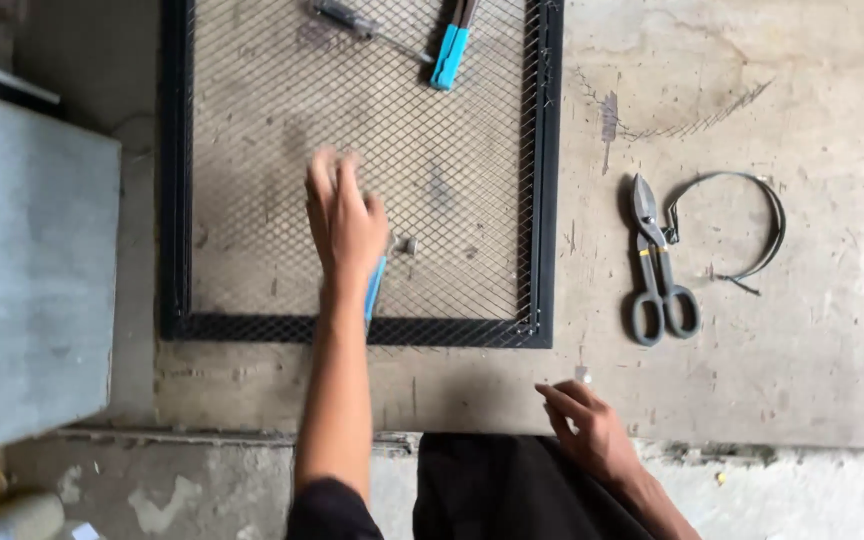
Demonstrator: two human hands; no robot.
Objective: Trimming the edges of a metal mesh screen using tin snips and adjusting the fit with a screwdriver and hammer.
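left hand (pixel 344 222) over mesh frame (pixel 548 180), blue-handled tool (pixel 376 285)

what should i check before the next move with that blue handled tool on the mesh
1. Left hand on the blue-handled tool: cannot tell, the hand is blurred and covers most of it.
2. Tool head at the small metal piece: cannot tell, too small.
3. Right hand free: ok, it holds nothing and rests near the floor edge.
4. Mesh frame lying flat on the concrete: ok.
5. Tin snips off the mesh: ok, on the floor to the right, beside a metal band.
6. Second blue-handled tool away from the left hand: ok, at the far end.
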